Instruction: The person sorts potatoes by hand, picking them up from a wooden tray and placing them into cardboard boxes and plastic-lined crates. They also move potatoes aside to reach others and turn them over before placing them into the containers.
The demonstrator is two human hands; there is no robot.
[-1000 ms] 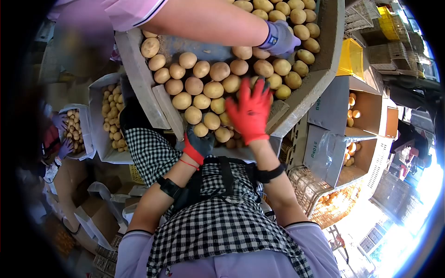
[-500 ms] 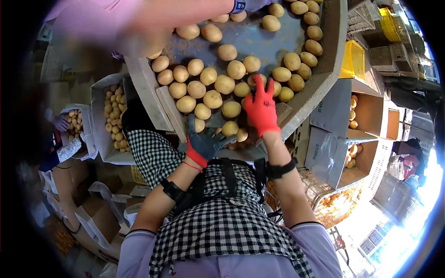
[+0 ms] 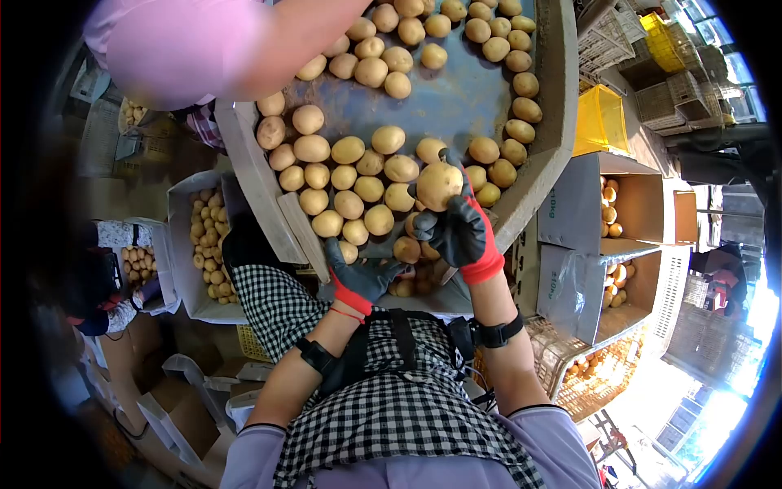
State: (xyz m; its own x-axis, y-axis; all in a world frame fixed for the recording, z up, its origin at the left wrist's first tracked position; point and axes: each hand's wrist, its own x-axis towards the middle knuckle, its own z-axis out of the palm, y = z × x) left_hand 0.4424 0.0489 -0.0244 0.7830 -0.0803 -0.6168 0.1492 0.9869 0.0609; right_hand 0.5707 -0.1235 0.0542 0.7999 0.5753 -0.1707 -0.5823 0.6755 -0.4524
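My right hand (image 3: 463, 232), in a red glove with a dark palm, is closed on a round yellowish potato (image 3: 439, 187), raised above the others. My left hand (image 3: 358, 275), in a similar glove, has its fingers spread at the near opening of the sorting table (image 3: 456, 96), beside a potato (image 3: 348, 252) near its fingertips. Several potatoes lie close together on the blue-grey surface, and more show in the shaded space below the opening.
A co-worker's arm (image 3: 305, 41) reaches over the table's far left. Boxes of potatoes stand left (image 3: 184, 244) and right (image 3: 643, 210), with a wire basket (image 3: 607, 367) at lower right. Wooden boards (image 3: 259, 179) edge the table.
My right hand has turned palm up and lifted a potato. My left hand has shifted slightly down and right. The co-worker's arm has drawn back, and potatoes have shifted on the table.
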